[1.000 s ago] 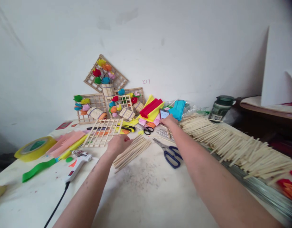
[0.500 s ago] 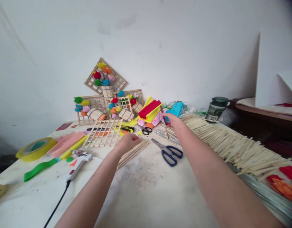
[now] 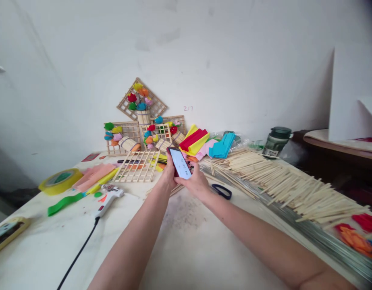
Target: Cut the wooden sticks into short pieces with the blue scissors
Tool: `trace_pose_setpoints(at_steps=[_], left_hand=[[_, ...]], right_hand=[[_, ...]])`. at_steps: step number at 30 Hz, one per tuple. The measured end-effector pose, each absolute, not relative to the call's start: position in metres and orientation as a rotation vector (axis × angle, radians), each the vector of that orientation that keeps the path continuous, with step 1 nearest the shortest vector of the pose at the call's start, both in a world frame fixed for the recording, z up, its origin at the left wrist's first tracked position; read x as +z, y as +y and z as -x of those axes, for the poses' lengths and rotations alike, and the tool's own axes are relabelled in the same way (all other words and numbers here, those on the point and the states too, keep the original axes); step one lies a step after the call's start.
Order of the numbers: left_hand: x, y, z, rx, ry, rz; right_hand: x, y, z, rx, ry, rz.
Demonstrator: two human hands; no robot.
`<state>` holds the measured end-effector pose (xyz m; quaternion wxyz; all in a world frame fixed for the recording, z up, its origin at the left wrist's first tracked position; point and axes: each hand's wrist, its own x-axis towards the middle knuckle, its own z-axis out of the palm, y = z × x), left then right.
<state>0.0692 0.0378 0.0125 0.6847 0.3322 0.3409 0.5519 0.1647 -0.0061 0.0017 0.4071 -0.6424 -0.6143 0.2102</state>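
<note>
Now the phone is up off the table and in front of you, screen lit and tilted toward your face. A second ago it lay back by the folded coloured paper with your right hand reaching out over it; since then you've drawn it in over the middle of the table, so the sticks are set aside and the screen has your attention.

Your right hand is closed around the phone's lower edge, fingers curled underneath it. Your left hand has come off the short bundle of sticks and closes on the phone's left side, thumb along the edge. Both hands are touching it, held above the table.

Just behind the phone lies the flat stick lattice. The blue-handled scissors peek out just right of your right hand. Further left rest the glue gun with its black cord and the yellow tape roll. The long heap of bamboo sticks runs along your right.
</note>
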Motion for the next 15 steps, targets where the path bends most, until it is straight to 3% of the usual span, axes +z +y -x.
trace_pose_setpoints(at_steps=[8, 15], left_hand=[[-0.009, 0.022, -0.048, 1.162, 0.667, -0.651], [-0.009, 0.014, -0.042, 1.036, 0.458, -0.62]], right_hand=[[0.006, -0.026, -0.158, 0.371, -1.823, 1.658], [0.02, -0.019, -0.181, 0.328, -1.675, 1.699]])
